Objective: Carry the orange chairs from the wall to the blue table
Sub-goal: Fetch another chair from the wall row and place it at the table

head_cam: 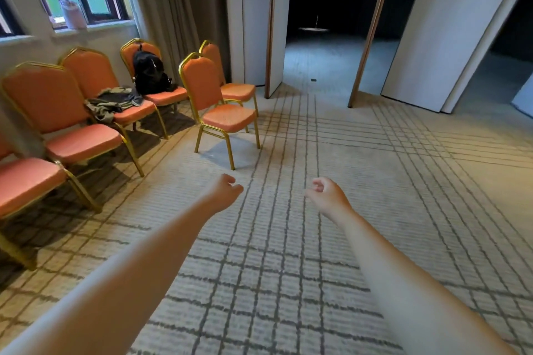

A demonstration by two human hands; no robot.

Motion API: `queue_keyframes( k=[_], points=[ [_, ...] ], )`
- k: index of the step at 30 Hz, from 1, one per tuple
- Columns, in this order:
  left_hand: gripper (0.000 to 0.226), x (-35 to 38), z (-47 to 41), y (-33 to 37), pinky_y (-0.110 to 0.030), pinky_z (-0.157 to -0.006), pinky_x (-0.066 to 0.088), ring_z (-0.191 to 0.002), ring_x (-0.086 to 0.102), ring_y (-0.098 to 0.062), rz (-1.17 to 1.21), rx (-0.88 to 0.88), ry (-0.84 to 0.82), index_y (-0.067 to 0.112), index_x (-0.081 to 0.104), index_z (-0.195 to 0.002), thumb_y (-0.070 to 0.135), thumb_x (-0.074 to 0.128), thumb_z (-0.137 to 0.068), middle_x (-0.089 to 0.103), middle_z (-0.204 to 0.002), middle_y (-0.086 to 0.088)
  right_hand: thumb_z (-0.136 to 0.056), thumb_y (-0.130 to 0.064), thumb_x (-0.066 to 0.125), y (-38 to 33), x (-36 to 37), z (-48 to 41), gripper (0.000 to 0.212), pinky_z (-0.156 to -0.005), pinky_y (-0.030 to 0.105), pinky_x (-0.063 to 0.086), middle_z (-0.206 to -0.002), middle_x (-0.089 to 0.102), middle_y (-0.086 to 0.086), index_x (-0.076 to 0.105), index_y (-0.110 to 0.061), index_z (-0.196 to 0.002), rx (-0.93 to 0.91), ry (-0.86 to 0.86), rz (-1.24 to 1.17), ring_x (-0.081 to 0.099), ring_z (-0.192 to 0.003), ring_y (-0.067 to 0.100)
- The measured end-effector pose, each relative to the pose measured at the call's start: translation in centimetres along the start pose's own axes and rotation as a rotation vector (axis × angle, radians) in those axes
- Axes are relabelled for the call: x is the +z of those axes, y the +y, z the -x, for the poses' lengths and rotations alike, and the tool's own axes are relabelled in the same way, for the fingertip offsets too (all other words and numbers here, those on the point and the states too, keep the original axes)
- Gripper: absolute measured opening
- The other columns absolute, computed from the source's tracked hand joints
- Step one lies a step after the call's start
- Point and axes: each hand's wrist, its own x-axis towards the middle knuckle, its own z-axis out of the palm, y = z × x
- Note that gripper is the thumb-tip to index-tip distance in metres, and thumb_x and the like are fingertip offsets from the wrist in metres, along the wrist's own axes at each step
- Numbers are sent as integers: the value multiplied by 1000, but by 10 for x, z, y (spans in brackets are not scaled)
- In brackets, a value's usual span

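Several orange chairs with gold frames line the left wall under the windows. One orange chair point(222, 106) stands pulled out from the row onto the carpet, with another orange chair point(230, 78) right behind it. My left hand point(223, 192) and my right hand point(327, 194) reach forward over the carpet, a little short of the pulled-out chair. Both hands hold nothing, and their fingers hang loosely curled. No blue table is in view.
A black backpack point(150, 72) sits on one wall chair and crumpled clothing point(115, 102) on the chair beside it. White folding partitions point(450, 32) frame dark doorways at the back. Patterned carpet point(375, 170) spreads ahead and to the right.
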Motion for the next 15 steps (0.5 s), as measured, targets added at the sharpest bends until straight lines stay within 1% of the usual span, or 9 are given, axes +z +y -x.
queue_keyframes(
  k=[3,6,7,9,11,13,15],
  points=[
    [51,1,-63,23,-32,-90,42,-113,53,-21,4,-32,8,16,44,-137,38,56,-93,52,-133,-6,-89,-37,58,-16,-4,-67,53,-71,27,41,-119,50,-3,46,-19,-137,1,-26,33,53,-91,11],
    [51,2,-141,43,-32,-86,45,-106,54,-20,20,-73,15,16,44,-136,39,56,-92,52,-132,-5,-88,-36,57,-29,-3,-147,52,-83,32,47,-118,52,-2,46,-21,-137,-3,-54,53,57,-102,17],
    [51,1,-155,44,-33,-89,45,-109,54,-21,22,-81,21,16,45,-136,38,57,-92,52,-132,-5,-88,-35,57,-32,-3,-158,51,-84,32,48,-116,52,-2,47,-21,-136,-6,-57,52,58,-102,19],
    [51,1,-213,57,-34,-92,44,-111,53,-21,39,-94,32,15,46,-134,38,58,-91,53,-131,-6,-89,-32,58,-43,0,-216,49,-85,32,47,-112,52,-3,48,-19,-136,-19,-70,57,58,-103,20],
    [49,2,-277,70,-33,-89,42,-107,53,-19,54,-97,38,15,47,-133,37,59,-90,53,-129,-6,-89,-33,59,-53,4,-277,50,-83,29,43,-109,52,-4,48,-19,-136,-34,-71,60,55,-100,17],
    [50,0,-338,86,-32,-88,41,-108,52,-19,68,-91,29,13,47,-134,35,59,-90,52,-131,-7,-89,-34,59,-63,9,-338,50,-81,27,40,-110,52,-3,48,-19,-136,-27,-78,58,54,-96,14],
    [53,-9,-398,105,-30,-85,40,-100,52,-15,66,-75,36,11,47,-136,34,59,-90,53,-132,-7,-89,-35,59,-79,12,-398,51,-81,29,44,-114,52,-2,47,-19,-136,-18,-87,68,56,-94,14]
  ],
)
